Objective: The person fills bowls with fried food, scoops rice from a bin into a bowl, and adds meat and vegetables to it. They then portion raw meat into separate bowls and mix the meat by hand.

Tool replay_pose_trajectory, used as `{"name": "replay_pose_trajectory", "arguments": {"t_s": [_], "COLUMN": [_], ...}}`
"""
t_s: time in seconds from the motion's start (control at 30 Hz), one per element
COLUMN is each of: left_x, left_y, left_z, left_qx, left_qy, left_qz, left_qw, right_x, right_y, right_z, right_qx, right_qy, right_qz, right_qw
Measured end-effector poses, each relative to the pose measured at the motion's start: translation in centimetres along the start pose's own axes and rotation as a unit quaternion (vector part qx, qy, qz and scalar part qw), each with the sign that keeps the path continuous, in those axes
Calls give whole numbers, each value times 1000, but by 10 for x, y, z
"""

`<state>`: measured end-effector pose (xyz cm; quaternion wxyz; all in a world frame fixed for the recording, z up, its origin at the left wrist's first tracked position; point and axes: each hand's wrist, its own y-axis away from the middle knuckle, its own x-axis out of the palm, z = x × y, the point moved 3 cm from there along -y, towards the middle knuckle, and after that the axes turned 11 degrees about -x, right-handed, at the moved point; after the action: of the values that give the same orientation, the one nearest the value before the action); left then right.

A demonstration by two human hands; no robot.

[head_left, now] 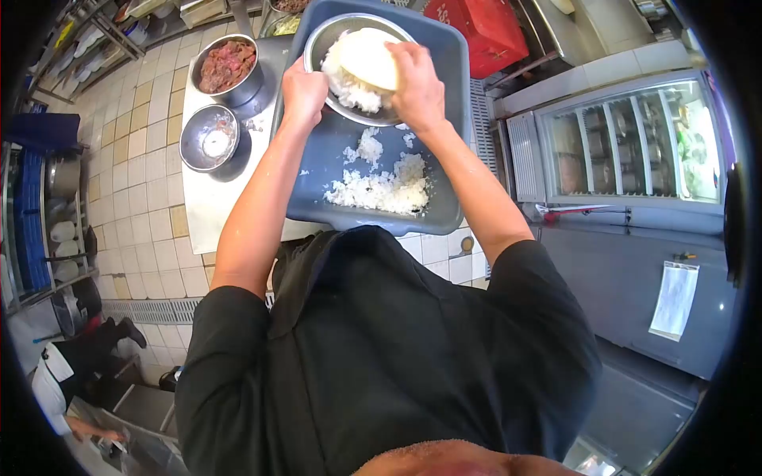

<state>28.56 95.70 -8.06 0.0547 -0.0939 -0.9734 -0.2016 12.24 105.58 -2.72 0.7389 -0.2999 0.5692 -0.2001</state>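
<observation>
My left hand [305, 94] is closed on the rim of a round metal bowl [317, 47], which is tilted over a large grey-blue plastic tub [313, 186]. Inside the bowl lies white cooked rice [353, 94]. My right hand [419, 86] grips a smooth, cream-white rounded dish [369, 59] at its right edge, with the dish down in the bowl against the rice. More rice [381, 189] is spread in clumps on the tub's floor, toward my body.
Left of the tub, a metal pot of raw-looking meat [228, 67] and a smaller metal bowl [210, 139] stand on a steel table [200, 202]. A red crate [480, 32] is behind right; a glass-door fridge [627, 147] is at right. Another person [67, 373] is at lower left.
</observation>
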Motion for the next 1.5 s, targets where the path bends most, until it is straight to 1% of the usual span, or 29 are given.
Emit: {"name": "replay_pose_trajectory", "arguments": {"t_s": [0.07,0.1,0.13,0.17,0.23,0.3,0.37,0.43,0.47,0.5,0.6,0.67,0.7,0.77,0.8,0.83,0.87,0.9,0.93,1.0,1.1,1.13,1.23,1.27,1.3,1.33,1.37,1.43,1.5], "left_x": [-11,-16,-20,-26,-28,-26,-24,-25,-27,-29,-33,-30,-26,-24,-26,-28,-29,-27,-25,-23,-28,-31,-34,-36,-39,-41,-42,-43,-37], "left_y": [-7,-11,-9,-25,-35,-52,-66,-72,-73,-71,-80,-80,-72,-51,-49,-48,-49,-51,-55,-44,-48,-50,-55,-59,-62,-66,-67,-60,-54], "left_z": [9,13,12,21,12,1,-6,-10,-9,-3,3,4,0,-9,-7,-5,-5,-3,0,-3,-4,-1,9,12,15,18,20,16,14], "left_qx": [27,39,8,-31,-1,77,147,156,155,150,164,155,176,221,215,208,199,189,197,208,273,291,349,370,393,370,373,376,419], "left_qy": [34,48,45,46,120,175,218,221,222,218,230,240,243,253,196,168,138,105,129,107,63,34,-9,-18,-28,-76,-79,-84,-90], "left_qz": [2,3,-4,-17,-37,-48,-67,-77,-77,-75,-88,-75,-60,-40,-71,-90,-109,-124,-107,-102,-119,-129,-139,-141,-144,-147,-157,-171,-210], "left_qw": [999,998,999,998,992,980,963,960,960,961,955,955,952,941,954,959,964,968,966,967,953,947,927,918,908,914,911,907,879], "right_x": [-6,-21,-27,-32,-6,25,69,103,125,139,120,90,75,38,30,23,29,33,48,75,90,72,44,39,30,25,25,29,30], "right_y": [-10,-19,-19,-20,-9,4,20,20,30,49,67,83,89,103,110,98,89,75,57,50,88,89,126,135,139,146,153,158,165], "right_z": [-25,-37,-58,-79,-127,-148,-141,-118,-114,-103,-57,-29,-15,11,4,-8,-32,-53,-75,-104,-102,-82,-45,-29,-5,0,3,0,-9], "right_qx": [-6,-34,-1,34,110,128,135,137,130,109,67,40,24,-58,-74,-56,-64,-97,-69,-58,-40,-20,24,38,22,6,-10,28,71], "right_qy": [-46,-37,4,-26,-21,-32,83,123,127,120,100,63,47,11,13,24,61,100,157,171,157,144,123,81,40,31,21,-24,-66], "right_qz": [-103,-185,-209,-212,-112,4,129,202,264,289,344,439,478,542,543,534,499,407,401,353,414,453,489,520,527,524,520,549,572], "right_qw": [994,981,978,976,987,991,979,962,947,943,931,895,877,838,836,844,862,903,900,918,896,879,863,849,849,851,854,835,814]}}
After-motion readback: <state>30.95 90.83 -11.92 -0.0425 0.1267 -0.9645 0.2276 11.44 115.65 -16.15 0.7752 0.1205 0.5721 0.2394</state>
